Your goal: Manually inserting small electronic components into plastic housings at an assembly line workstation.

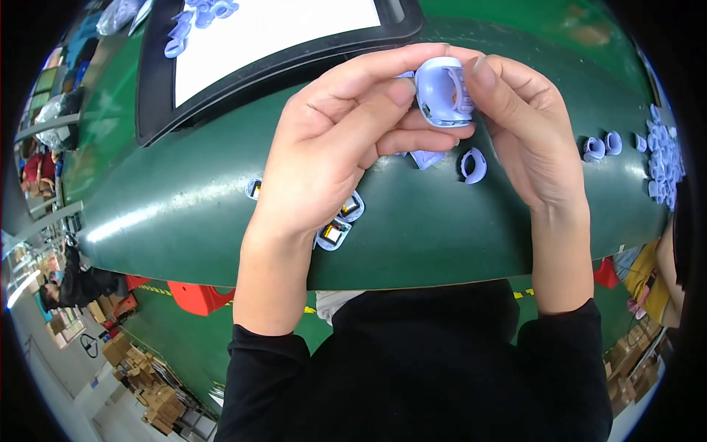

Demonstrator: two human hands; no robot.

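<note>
A lavender plastic shell [436, 94] with a rounded, hollow inside is held up between both hands above the green table. The thumb and fingers of my left hand [313, 155] grip its left side and reach underneath. My right hand [534, 136] pinches its right edge, where a curved, ribbed lavender piece sits against the shell. Beneath the hands lie a lavender ring-shaped part [479, 166] and a partly hidden lavender piece [427, 158]. Close to my left wrist rest several rounded shells with small electronic parts [333, 234] inside, some hidden by the wrist.
A black tray [243, 88] with a white lining stands at the far left, bearing several lavender parts [177, 46]. On the right are loose rings [593, 149] and a pile of lavender parts [664, 166]. A red stool [197, 297] stands below the table's front edge. Another person's arm shows far right.
</note>
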